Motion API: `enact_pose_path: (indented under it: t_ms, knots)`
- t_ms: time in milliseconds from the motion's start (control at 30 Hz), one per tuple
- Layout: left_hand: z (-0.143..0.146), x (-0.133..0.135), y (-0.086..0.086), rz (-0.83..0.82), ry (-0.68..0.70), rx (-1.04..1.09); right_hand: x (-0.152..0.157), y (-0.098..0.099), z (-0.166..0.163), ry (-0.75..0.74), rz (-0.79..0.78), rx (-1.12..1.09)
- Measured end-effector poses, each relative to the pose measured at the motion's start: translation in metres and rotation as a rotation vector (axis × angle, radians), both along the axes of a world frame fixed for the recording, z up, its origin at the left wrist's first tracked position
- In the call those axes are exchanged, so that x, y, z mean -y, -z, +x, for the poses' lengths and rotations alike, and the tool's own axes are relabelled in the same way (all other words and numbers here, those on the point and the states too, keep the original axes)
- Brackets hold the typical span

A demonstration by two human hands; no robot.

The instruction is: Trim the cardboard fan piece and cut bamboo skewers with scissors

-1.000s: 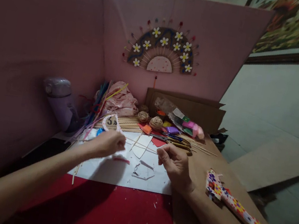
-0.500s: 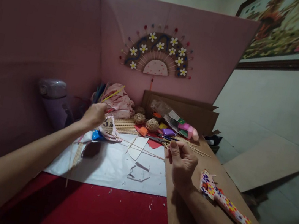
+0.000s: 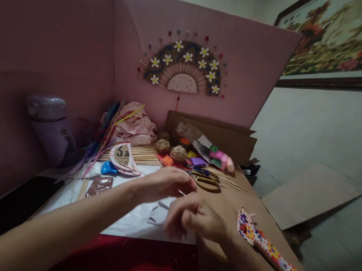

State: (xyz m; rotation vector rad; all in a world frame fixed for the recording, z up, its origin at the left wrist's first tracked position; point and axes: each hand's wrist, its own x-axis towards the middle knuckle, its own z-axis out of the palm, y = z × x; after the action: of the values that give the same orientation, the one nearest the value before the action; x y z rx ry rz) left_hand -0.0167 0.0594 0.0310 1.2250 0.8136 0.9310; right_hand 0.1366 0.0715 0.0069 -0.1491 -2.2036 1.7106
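My left hand [image 3: 163,183] reaches rightwards over the white paper sheet [image 3: 126,226], its fingers bunched together. Just below and to the right of it is my right hand [image 3: 196,217], with fingers curled downward and slightly blurred. The two hands nearly touch above small paper scraps [image 3: 154,211]. A thin pale stick [image 3: 182,193] shows between the hands; which hand grips it is unclear. The yellow-handled scissors [image 3: 206,182] lie just beyond the hands.
A pink board wall carries a flowered fan decoration [image 3: 183,67]. Behind lie a stick bundle [image 3: 143,152], twine balls [image 3: 178,152], a clay packet [image 3: 213,153], pink cloth [image 3: 134,125] and a purple bottle [image 3: 47,126]. A floral-patterned tool [image 3: 263,244] rests on brown cardboard [image 3: 242,202]; a dark phone [image 3: 15,202] lies at left.
My left hand came back from the sticks at the rear left to the middle of the paper. My right hand dropped lower and met it. The view swung slightly right.
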Motion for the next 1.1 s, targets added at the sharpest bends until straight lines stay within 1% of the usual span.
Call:
enact_pose_path:
  t_ms: [33,67,100,133,200,300,367,467,600,800,900,1033,1100]
  knots:
    - [0.012,0.004,0.0,-0.071,0.107,0.058,0.005,-0.003,0.0,-0.183,-0.082,0.118]
    - [0.023,0.008,0.001,-0.118,0.177,0.06,0.01,-0.007,0.001,-0.334,-0.151,0.21]
    - [0.033,0.01,0.001,-0.156,0.21,0.046,0.014,-0.012,0.001,-0.446,-0.2,0.271]
    - [0.042,0.011,0.002,-0.177,0.226,0.023,0.018,-0.016,0.001,-0.52,-0.224,0.308]
    - [0.058,0.009,0.006,-0.194,0.241,-0.007,0.023,-0.026,0.003,-0.594,-0.196,0.342]
    - [0.075,0.002,0.015,-0.172,0.259,-0.007,0.024,-0.036,0.008,-0.594,-0.076,0.306]
    - [0.081,0.0,0.019,-0.141,0.267,-0.027,0.024,-0.038,0.01,-0.601,-0.036,0.28]
    - [0.08,0.003,0.02,-0.111,0.223,-0.071,0.023,-0.032,0.009,-0.644,-0.058,0.317]
    - [0.069,0.013,0.015,-0.075,0.181,-0.167,0.028,-0.026,0.003,-0.717,-0.13,0.358]
    - [0.063,0.021,0.011,-0.073,0.128,-0.233,0.035,-0.035,0.002,-0.63,-0.12,0.407]
    - [0.061,0.022,0.011,-0.05,0.119,-0.22,0.032,-0.028,0.0,-0.638,-0.162,0.382]
    - [0.048,0.028,0.009,-0.09,0.077,-0.133,0.019,-0.006,-0.006,-0.714,-0.314,0.33]
    - [0.038,0.03,0.006,-0.105,0.03,-0.096,0.012,0.0,-0.007,-0.731,-0.384,0.269]
